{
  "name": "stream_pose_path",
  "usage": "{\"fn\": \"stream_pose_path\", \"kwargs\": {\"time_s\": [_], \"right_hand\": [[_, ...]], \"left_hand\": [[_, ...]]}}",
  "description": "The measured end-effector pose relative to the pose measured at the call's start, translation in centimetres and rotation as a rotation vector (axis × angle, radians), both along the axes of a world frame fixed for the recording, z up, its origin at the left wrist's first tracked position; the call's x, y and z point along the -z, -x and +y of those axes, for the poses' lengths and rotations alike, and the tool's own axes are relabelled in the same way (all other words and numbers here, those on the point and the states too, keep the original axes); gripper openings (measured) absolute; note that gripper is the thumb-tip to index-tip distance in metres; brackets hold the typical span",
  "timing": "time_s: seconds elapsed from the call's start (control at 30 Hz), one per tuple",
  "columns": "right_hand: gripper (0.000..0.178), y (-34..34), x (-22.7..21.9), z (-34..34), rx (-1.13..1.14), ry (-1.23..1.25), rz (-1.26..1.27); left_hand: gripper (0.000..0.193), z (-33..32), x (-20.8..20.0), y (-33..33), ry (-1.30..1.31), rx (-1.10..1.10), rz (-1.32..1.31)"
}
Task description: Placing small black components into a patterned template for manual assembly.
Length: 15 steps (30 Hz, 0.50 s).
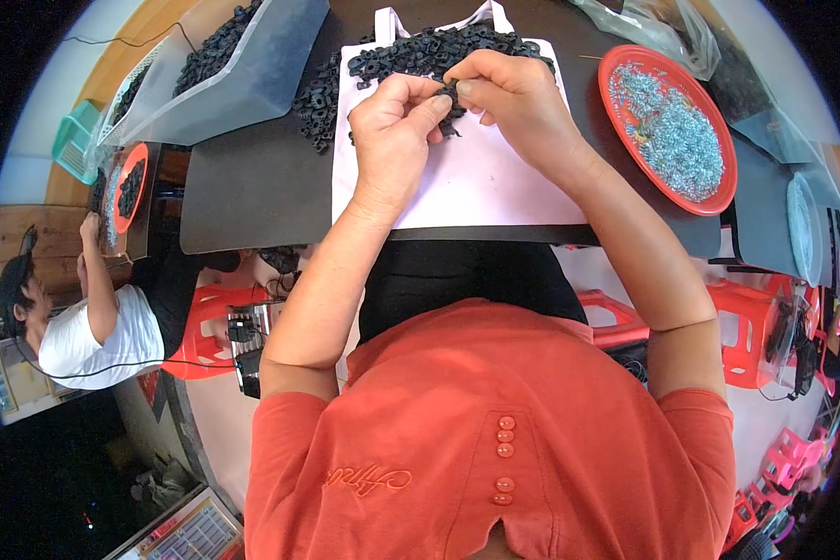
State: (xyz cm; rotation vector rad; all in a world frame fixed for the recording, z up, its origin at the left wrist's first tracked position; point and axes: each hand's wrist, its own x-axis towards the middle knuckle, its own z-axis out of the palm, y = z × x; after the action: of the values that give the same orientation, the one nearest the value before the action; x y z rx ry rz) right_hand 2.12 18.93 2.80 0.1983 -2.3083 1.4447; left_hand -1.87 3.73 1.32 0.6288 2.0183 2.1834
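Both hands meet over a pale pink tote bag [494,196] laid flat on the dark table. My left hand [396,121] pinches a small black part [450,93] between thumb and fingertips. Against it, the fingertips of my right hand [508,89] are pressed together on something tiny, with a speck of yellow showing; what it is I cannot make out. Just beyond the hands lies a heap of small black ring-like parts [420,54], spilling off the bag's left edge onto the table.
On the right stands a red plate [729,187] of small light-blue pieces [678,140]. A translucent bin [252,89] of black parts stands at the back left. Plastic bags [667,33] lie at the back right. Another person [112,327] in white sits far left beside a red plate [131,191].
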Motion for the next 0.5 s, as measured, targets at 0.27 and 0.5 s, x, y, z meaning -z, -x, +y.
{"fn": "stream_pose_path", "kwargs": {"time_s": [0.27,0.5], "right_hand": [[0.011,0.0,0.5,-0.7,0.119,-0.164,0.120],[0.006,-0.2,0.7,-1.3,0.241,-0.393,0.280]], "left_hand": [[0.005,0.1,0.2,-0.2,0.114,-0.053,0.160],[0.006,0.1,0.6,-0.2,0.149,-0.065,0.227]]}}
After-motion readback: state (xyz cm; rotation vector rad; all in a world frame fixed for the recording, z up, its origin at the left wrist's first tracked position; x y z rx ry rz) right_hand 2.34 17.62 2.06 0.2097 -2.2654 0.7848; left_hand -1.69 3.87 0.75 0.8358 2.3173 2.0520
